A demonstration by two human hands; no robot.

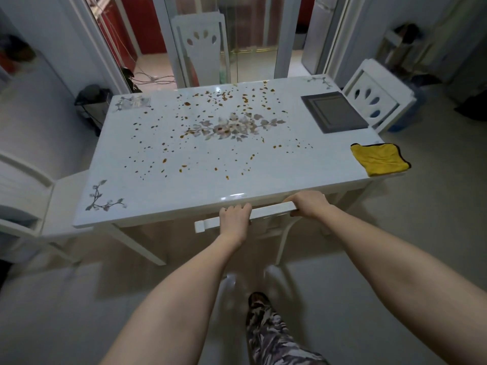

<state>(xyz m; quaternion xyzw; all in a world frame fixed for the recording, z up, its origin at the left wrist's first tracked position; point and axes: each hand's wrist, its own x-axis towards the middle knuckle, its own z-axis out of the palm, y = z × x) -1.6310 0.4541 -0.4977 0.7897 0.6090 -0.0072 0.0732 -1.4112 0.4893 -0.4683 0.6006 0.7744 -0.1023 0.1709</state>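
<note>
1. Chair back [267,212] in the head view: its white top rail runs just beside the near edge of the table [158,196] and slightly below it, and the rest of the chair is tucked underneath.
2. Left hand [234,219] is on it, fingers curled over the top of the rail left of its middle, grasping it.
3. Right hand [307,204] grips as well, clamped round the rail's right end. That makes 2 hands on 1 rail, both forearms stretched forward.
4. On the table top, brown spots [164,160] are scattered across the white surface, thickest around the floral print in the centre and towards the far edge.
5. A yellow cloth [379,159] lies crumpled at the right edge, partly overhanging it, and a grey square mat [333,111] sits flat near the far right corner, well apart from the hands.
6. Around the table stand 3 more white chairs: a left-side chair [66,196], a far chair [200,43] and a right-side chair [376,98].
7. Down below, a leg in camouflage trousers [271,335] shows above the pale floor.
</note>
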